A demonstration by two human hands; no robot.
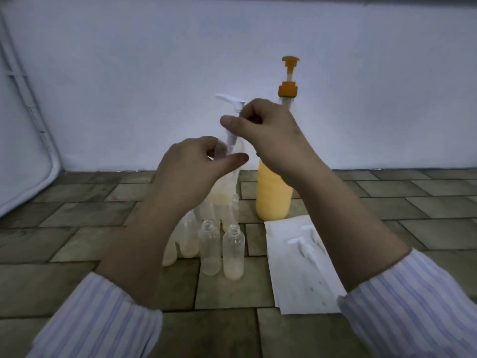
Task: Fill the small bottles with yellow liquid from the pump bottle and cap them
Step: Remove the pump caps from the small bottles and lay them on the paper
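My left hand (196, 164) grips a small clear bottle (232, 177) with yellow liquid in its bottom, held up above the floor. My right hand (268, 133) pinches a white pump cap (228, 100) whose tube reaches down into that bottle's neck. The tall pump bottle (275, 197) of yellow liquid, with an orange pump head (290, 60), stands behind my right wrist. Several small clear bottles (233, 251) stand uncapped on the floor below my hands, each with a little yellow liquid.
A white paper sheet (302, 275) lies at the right with two white pump caps (299, 244) on it. The floor is grey-brown tile (77, 241). A pale wall (154, 73) rises close behind, and a white frame (25, 151) leans at the left.
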